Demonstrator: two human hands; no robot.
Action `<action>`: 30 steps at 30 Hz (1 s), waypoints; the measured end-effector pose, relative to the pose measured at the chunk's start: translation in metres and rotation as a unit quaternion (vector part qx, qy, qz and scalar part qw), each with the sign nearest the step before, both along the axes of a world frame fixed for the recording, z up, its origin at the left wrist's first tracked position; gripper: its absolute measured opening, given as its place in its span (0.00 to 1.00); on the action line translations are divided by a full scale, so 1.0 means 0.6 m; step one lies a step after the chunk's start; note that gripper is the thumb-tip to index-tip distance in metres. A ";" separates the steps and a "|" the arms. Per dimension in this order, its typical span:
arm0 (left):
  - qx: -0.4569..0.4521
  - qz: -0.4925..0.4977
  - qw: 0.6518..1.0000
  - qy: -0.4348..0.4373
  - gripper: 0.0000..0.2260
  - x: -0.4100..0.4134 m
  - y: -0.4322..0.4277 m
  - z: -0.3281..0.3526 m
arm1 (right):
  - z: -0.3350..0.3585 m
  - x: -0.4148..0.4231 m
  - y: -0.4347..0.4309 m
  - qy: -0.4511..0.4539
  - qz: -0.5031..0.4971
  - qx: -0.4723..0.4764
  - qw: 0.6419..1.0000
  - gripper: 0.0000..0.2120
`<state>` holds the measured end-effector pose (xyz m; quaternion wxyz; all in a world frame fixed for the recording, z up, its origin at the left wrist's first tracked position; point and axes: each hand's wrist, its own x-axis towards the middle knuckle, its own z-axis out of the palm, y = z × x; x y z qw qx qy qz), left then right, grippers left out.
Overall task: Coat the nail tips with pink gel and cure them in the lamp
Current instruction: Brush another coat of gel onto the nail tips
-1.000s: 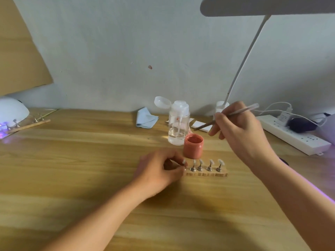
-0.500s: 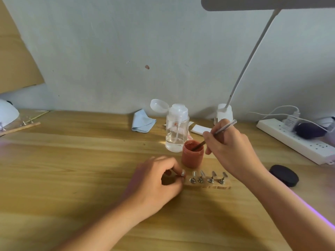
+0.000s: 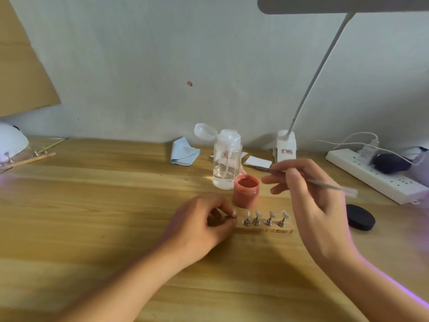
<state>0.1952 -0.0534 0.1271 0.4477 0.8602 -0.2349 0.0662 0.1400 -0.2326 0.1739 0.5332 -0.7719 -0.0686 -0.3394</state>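
Observation:
A wooden strip [image 3: 276,230] lies on the desk and carries several clear nail tips [image 3: 264,216] on small metal stands. My left hand [image 3: 199,225] pinches the leftmost stand at the strip's left end. Just behind the strip stands an open jar of pink gel [image 3: 246,190]. My right hand [image 3: 308,194] holds a thin brush [image 3: 325,185] nearly level, its bristle end pointing left above and to the right of the jar. The white curing lamp [image 3: 11,141] sits at the far left edge with violet light under it.
A clear pump bottle [image 3: 227,159] stands behind the jar, beside a folded blue cloth [image 3: 184,154]. The jar's black lid [image 3: 360,217] lies to the right. A white power strip [image 3: 371,175] and a desk lamp base [image 3: 286,146] are at the back right. Another strip with stands [image 3: 30,159] lies by the curing lamp.
My right hand dipped the brush into the pink jar, then lifted it out and swung it to the right. My left hand stayed at the strip's left end.

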 end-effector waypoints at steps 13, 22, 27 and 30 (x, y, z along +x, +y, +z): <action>0.137 0.025 0.990 -0.038 0.06 -0.006 -0.002 0.011 | -0.035 -0.030 0.011 -0.061 0.002 -0.172 0.983 0.07; 0.053 0.032 0.998 0.023 0.09 0.004 0.002 0.000 | -0.042 -0.028 0.011 -0.039 -0.007 -0.207 0.977 0.05; 0.052 0.031 0.998 0.025 0.10 0.004 0.004 0.000 | -0.046 -0.025 0.012 -0.022 -0.007 -0.229 0.973 0.05; 0.050 0.034 0.998 0.028 0.10 0.003 0.004 0.001 | -0.048 -0.023 0.010 -0.011 -0.008 -0.237 0.971 0.06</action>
